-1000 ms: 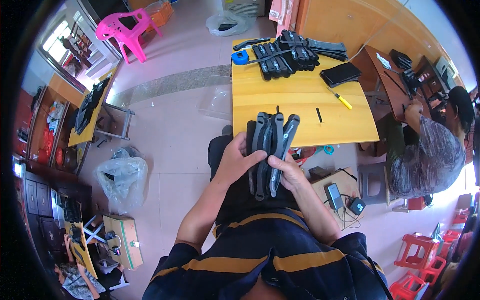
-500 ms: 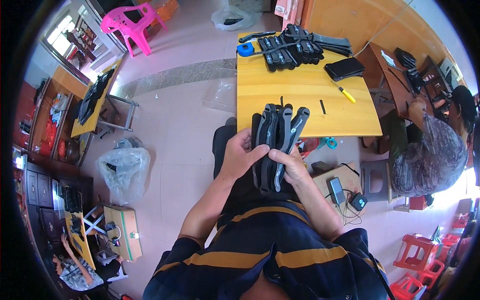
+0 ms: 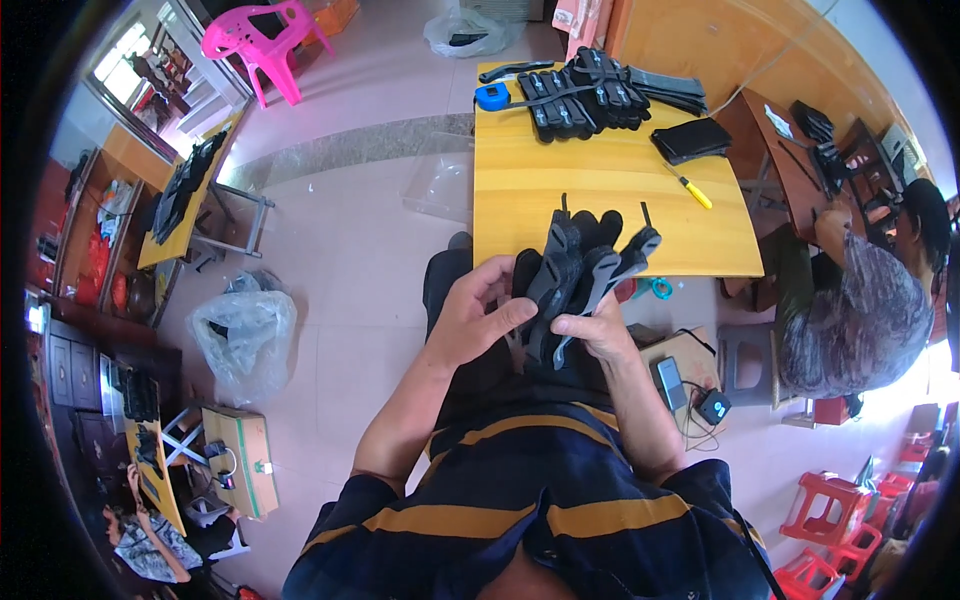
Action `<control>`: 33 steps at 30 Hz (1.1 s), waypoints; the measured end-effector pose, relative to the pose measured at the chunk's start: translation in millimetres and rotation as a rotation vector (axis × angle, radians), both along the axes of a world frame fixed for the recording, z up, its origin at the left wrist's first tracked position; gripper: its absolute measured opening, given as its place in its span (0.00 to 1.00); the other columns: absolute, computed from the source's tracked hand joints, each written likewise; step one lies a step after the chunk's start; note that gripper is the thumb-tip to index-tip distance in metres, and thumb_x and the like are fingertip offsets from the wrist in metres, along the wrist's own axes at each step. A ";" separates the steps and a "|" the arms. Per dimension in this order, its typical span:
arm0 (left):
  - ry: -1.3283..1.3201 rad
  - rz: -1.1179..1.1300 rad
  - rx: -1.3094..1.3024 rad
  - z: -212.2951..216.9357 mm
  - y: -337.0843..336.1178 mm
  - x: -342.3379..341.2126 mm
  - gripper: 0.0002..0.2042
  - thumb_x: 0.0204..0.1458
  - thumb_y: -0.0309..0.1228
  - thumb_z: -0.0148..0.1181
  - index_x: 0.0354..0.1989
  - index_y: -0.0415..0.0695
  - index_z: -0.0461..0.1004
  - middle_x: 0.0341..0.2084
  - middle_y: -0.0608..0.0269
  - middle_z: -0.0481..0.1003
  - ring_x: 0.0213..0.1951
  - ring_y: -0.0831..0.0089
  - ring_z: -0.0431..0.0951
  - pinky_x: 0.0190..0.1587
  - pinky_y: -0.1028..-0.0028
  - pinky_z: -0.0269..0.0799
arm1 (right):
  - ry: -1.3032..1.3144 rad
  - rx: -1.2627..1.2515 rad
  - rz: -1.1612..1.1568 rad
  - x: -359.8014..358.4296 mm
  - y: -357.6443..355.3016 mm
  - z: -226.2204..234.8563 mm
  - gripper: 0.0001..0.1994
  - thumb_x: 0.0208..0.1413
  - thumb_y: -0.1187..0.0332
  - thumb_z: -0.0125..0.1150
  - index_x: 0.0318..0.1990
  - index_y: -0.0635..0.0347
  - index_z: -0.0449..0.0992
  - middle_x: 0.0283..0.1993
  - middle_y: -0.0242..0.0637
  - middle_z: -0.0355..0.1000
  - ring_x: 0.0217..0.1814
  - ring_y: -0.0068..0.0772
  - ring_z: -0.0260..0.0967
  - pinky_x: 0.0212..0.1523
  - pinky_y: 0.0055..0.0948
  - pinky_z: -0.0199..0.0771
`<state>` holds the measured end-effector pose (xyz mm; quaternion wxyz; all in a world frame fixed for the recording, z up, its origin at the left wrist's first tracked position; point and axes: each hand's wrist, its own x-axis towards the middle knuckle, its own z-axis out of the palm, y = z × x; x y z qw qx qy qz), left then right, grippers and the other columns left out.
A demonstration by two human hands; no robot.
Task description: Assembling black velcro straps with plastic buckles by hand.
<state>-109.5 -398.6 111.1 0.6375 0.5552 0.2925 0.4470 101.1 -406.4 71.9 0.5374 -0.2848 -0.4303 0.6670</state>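
Left hand [image 3: 470, 320] wrapped around the near end of a bunch of black plastic parts [image 3: 580, 270], thumb across the front, fingers clamped on the bundle. Right hand [image 3: 598, 335] just beside it, closed on the lower end of the same bunch from the other side. Bundle held upright-tilted above the lap, far ends fanned out over the near edge of the yellow desk [image 3: 520, 200]. Beyond the hands on the desk: a yellow-handled screwdriver [image 3: 690, 188], a flat black case [image 3: 692, 139], a stack of more black parts [image 3: 585, 88], a blue tape measure [image 3: 491, 96]. Off to the right, a seated person [image 3: 850, 310]; far left, a white plastic bag [image 3: 245, 335] on the floor.
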 end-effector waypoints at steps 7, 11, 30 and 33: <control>0.152 0.248 0.276 18.3 -7.5 11.3 0.28 0.50 0.30 0.71 0.58 0.37 0.68 0.50 0.57 0.74 0.50 0.70 0.76 0.55 0.70 0.72 | -0.174 0.138 -0.176 -2.8 -4.9 -0.6 0.35 0.41 0.73 0.80 0.59 0.66 0.68 0.56 0.38 0.72 0.57 0.32 0.70 0.61 0.35 0.70; 0.241 0.445 0.471 23.0 -14.5 19.5 0.27 0.49 0.29 0.72 0.57 0.38 0.68 0.53 0.53 0.73 0.51 0.65 0.77 0.53 0.69 0.74 | -0.374 0.251 -0.254 -5.3 -3.7 -6.4 0.36 0.44 0.77 0.77 0.61 0.64 0.64 0.57 0.40 0.72 0.59 0.34 0.71 0.62 0.36 0.71; 0.200 0.305 0.321 11.6 1.7 13.6 0.18 0.50 0.18 0.62 0.52 0.37 0.74 0.51 0.55 0.73 0.45 0.71 0.78 0.45 0.75 0.80 | -0.107 0.034 -0.151 -7.6 -4.6 6.2 0.31 0.47 0.64 0.76 0.58 0.65 0.70 0.52 0.36 0.74 0.53 0.29 0.72 0.57 0.33 0.71; 0.195 0.242 0.208 2.2 15.7 4.8 0.14 0.53 0.22 0.61 0.49 0.38 0.77 0.43 0.63 0.78 0.43 0.76 0.77 0.45 0.76 0.76 | -0.018 -0.047 -0.082 -10.0 -6.0 10.6 0.33 0.50 0.56 0.75 0.59 0.65 0.69 0.52 0.38 0.74 0.52 0.31 0.73 0.55 0.34 0.72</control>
